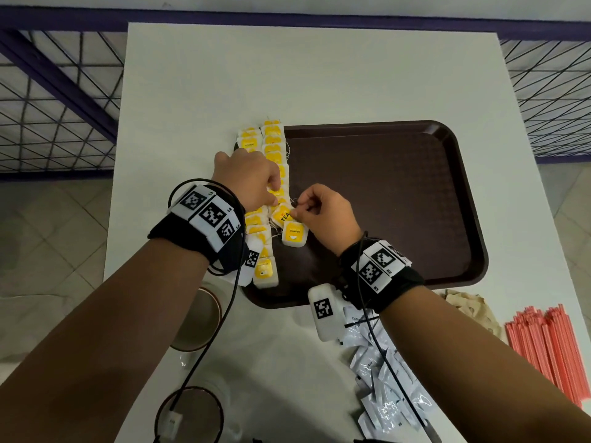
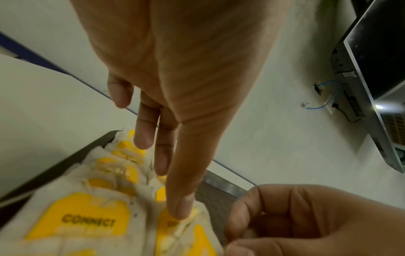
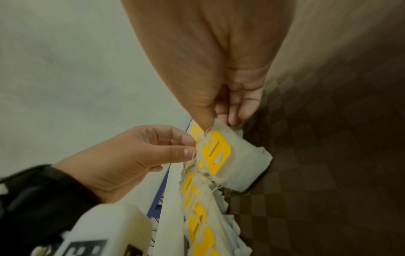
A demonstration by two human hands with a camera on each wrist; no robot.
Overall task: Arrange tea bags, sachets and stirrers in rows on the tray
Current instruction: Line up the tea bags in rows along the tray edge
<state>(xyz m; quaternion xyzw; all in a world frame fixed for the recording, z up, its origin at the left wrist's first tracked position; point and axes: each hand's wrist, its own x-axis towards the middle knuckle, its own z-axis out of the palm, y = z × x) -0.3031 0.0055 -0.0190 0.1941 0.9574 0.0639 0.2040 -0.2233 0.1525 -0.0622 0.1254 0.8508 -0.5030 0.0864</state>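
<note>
tray (image 1: 415,148), dark brown, sits on the white table (image 1: 319,75) toward its right edge, long axis running left to right from where i stand. tea bags (image 1: 271,145), white with yellow tags, lie in two overlapping rows along the tray's left edge, the rows running from far edge to near edge, so across the tray's long axis. my left hand (image 1: 248,180) hovers over the middle of those rows, fingers curled, thumb and forefinger pinching at a bag there; the left wrist view shows my thumb tip pressing down on a yellow tag. my right hand (image 1: 323,212) is just beside it on the tray side, fingers curled, pinching the corner of one loose tea bag (image 1: 283,215) that lies askew, tilted off the row line; a second stray bag (image 1: 294,233) lies just nearer me, touching it. judgement: the askew bag needs turning square and sliding left into the inner row; my right hand is the nearer one. sachets (image 1: 383,378), silver-white, heaped off the tray near the table's near edge. stirrers (image 1: 547,343), red, bundled at the near right corner. neither is on the tray yet.
</note>
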